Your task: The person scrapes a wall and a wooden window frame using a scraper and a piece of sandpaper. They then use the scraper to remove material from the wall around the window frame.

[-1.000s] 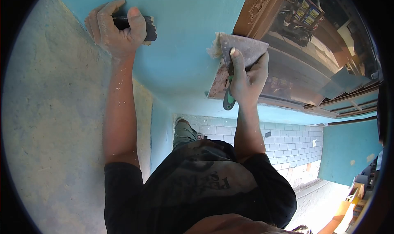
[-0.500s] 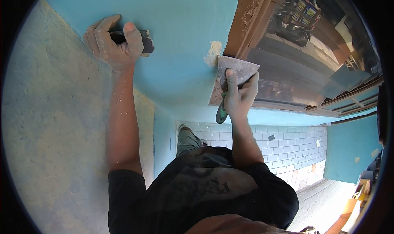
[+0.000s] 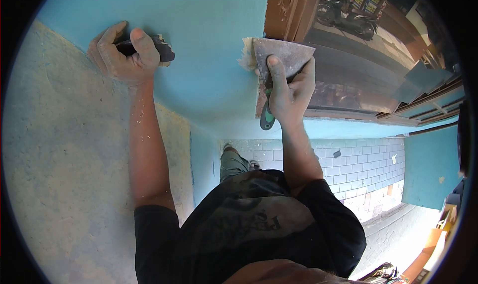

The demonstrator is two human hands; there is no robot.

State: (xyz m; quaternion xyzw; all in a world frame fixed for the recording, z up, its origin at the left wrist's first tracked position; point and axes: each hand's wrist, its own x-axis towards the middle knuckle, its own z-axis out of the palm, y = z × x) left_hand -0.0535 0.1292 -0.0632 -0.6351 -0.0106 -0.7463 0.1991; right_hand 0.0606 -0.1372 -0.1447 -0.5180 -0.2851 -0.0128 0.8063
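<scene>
- Head view: here's the scraper (image 3: 294, 51), blade at the pale patch (image 3: 246, 55) by the brown frame (image 3: 280, 15).
- Right hand (image 3: 289, 99) has it in a closed grip, thumb flat on the blade, green-and-black handle angled below.
- Left hand (image 3: 119, 60), dusty, curls its grip shut round a dark block (image 3: 162, 51) with a ragged, pale-crusted end.
- Behind both, blue wall (image 3: 209, 30); glass (image 3: 343, 70) to the right.
</scene>
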